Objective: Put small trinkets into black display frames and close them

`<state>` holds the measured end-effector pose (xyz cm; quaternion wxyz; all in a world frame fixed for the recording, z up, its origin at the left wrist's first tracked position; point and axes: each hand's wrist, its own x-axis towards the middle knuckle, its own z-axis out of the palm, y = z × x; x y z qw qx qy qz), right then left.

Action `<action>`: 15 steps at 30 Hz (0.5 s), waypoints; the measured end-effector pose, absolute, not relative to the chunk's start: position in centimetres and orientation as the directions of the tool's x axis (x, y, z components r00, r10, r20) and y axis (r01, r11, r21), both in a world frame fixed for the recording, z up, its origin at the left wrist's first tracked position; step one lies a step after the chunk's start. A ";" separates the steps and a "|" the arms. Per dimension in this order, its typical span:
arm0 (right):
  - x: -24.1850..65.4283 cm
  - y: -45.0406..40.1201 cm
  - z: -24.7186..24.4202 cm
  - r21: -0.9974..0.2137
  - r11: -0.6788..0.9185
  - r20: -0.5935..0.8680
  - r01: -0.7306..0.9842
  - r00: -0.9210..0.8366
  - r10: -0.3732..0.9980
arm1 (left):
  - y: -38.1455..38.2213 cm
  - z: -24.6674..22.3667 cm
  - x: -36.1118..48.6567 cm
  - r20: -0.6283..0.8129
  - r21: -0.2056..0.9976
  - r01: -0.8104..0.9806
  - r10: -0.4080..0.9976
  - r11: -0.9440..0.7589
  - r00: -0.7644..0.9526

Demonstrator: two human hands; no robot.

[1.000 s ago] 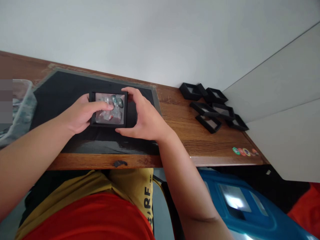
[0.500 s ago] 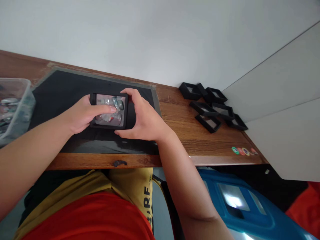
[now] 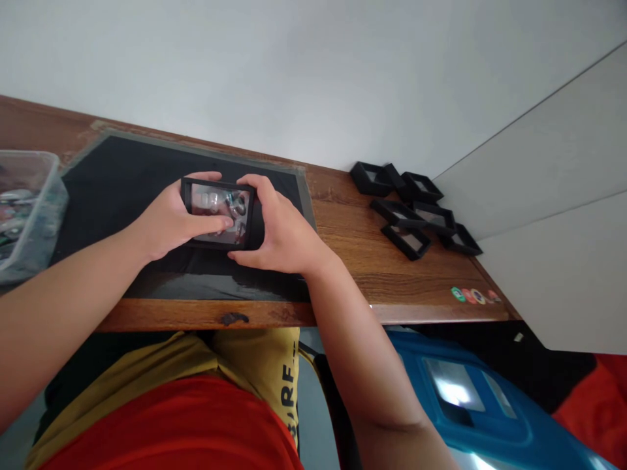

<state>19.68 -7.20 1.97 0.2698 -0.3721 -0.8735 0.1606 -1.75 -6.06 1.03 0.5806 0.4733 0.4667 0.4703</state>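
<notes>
Between my two hands is a small black box (image 3: 215, 203) with a clear window in its top, held over a black sheet (image 3: 122, 176). Shiny, clear and dark small pieces show through the window; their exact kind is too blurred to tell. My left hand (image 3: 166, 219) grips the box's left side, its thumb lying across the window and its fingers at the far edge. Around the right end curls my right hand (image 3: 279, 228), thumb at the near edge and fingers at the far edge. A dark part of the box shows beside the right palm.
A clear plastic tub (image 3: 42, 215) with many shiny pieces stands at the left. Several black windowed boxes (image 3: 372, 178) lie at the back right of the wooden table (image 3: 343, 228). Round stickers (image 3: 469, 296) mark the front right. A blue plastic object (image 3: 470, 398) is below the table edge.
The box has shifted slightly right and tilted. My left fingers now show at its far edge, and the left thumb has slid a little lower on the window. The pieces inside have shifted.
</notes>
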 end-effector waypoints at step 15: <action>19.5 -7.1 1.9 -0.555 0.697 0.373 0.454 -0.614 0.696 | -5.7 0.9 -2.3 -0.111 0.980 -0.130 0.951 0.153 0.287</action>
